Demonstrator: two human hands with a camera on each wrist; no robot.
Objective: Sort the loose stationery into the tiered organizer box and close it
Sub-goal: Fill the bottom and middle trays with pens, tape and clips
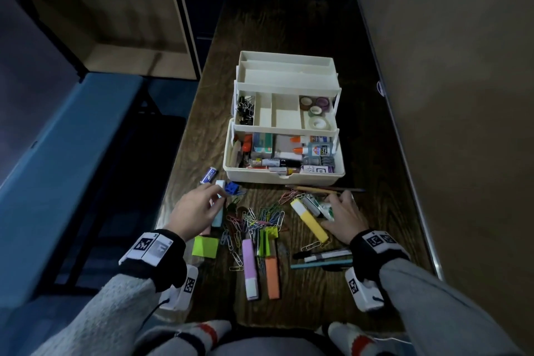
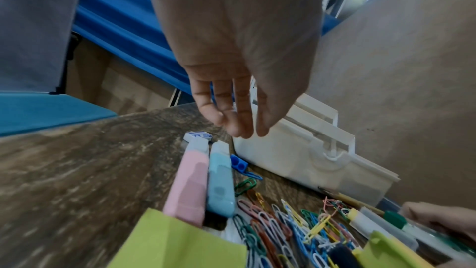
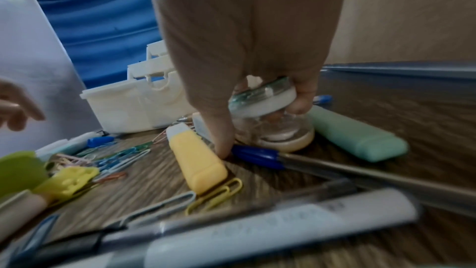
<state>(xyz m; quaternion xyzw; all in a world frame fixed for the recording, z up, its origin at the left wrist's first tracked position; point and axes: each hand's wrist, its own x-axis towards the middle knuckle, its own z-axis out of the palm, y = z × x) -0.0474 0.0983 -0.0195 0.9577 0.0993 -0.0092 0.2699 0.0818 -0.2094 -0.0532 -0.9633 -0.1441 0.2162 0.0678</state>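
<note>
The right hand [image 3: 247, 52] is curled round a clear tape dispenser [image 3: 262, 97], lifted just above a tape roll [image 3: 283, 140] on the bench [image 2: 77, 170], thumb tip down beside a yellow highlighter [image 3: 197, 160]. The left hand [image 2: 239, 52] hangs relaxed and holds nothing, fingers [image 2: 237, 117] over the tips of two highlighters, pink [image 2: 188, 182] and blue [image 2: 220, 178], lying side by side.

Six highlighters show on the bench in all: pink, blue, yellow, mint [image 3: 358, 138], lilac [image 1: 250, 266] and orange [image 1: 272, 277]. A heap of coloured paper clips [image 1: 254, 220] lies between the hands, too many to count. Near the left hand sit one blue sharpener [image 2: 239, 163], one eraser [image 1: 208, 175] and one green notepad [image 1: 205, 246]. Three pens or markers [image 1: 323, 257] lie by the right wrist.

The organizer [image 1: 284, 176] stands open beyond the clutter, cream plastic, tiers stepped back. Its middle tray has binder clips [image 1: 245, 110] at the left end and four tape rolls [image 1: 315, 110] at the right; the bottom is packed, with two glue bottles [image 1: 306, 144] among the rest. A pencil [image 1: 323, 189] lies along its front.
</note>
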